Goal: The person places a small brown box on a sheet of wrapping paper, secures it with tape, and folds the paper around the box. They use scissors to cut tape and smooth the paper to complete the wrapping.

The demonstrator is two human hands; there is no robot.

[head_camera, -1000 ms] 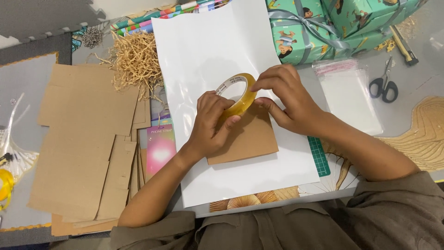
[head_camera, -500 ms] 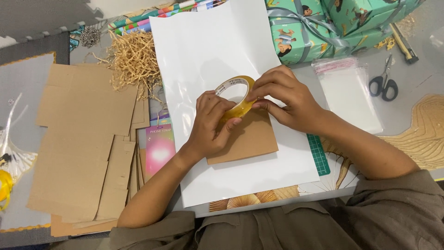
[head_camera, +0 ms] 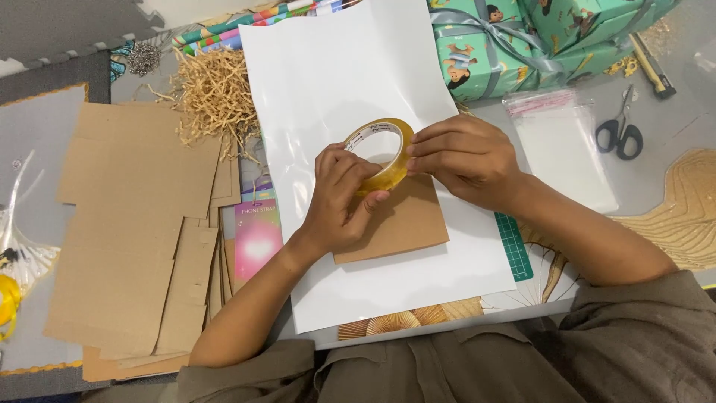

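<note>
A roll of clear yellowish tape is held between both hands above a small brown cardboard piece. My left hand grips the roll's lower left side, thumb along its edge. My right hand pinches the roll's right rim with its fingertips. The cardboard piece lies on a large white sheet of paper spread across the table.
Flat brown cardboard cutouts lie at left, straw-like paper shred behind them. A pink card sits beside the sheet. Green wrapped gift boxes stand at the back right, with a clear plastic bag, scissors and a cutter.
Both hands and the tape roll have stayed over the cardboard piece; the fingers of my right hand have shifted slightly along the roll's rim.
</note>
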